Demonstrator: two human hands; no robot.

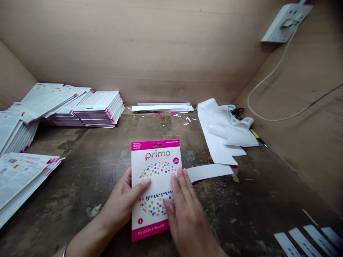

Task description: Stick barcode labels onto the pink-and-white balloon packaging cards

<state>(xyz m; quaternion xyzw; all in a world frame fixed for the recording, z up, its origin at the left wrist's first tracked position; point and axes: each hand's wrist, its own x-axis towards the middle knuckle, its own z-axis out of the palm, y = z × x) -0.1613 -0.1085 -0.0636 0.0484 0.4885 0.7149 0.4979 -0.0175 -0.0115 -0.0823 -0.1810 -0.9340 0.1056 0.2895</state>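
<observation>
Clasping a flat pink-and-white card packet (154,206) reading "prima" and "BALLOON" in the left hand (125,196), pressing it with the flattened right hand (189,211). Working over a scuffed dark-brown tabletop (107,150) within tan walls (150,50).

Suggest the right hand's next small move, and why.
Probably slide the right hand outward along the white band, pressing it flat: its fingers rest near the right edge of the package, while the left hand steadies the opposite side, thumb on the front.
</observation>
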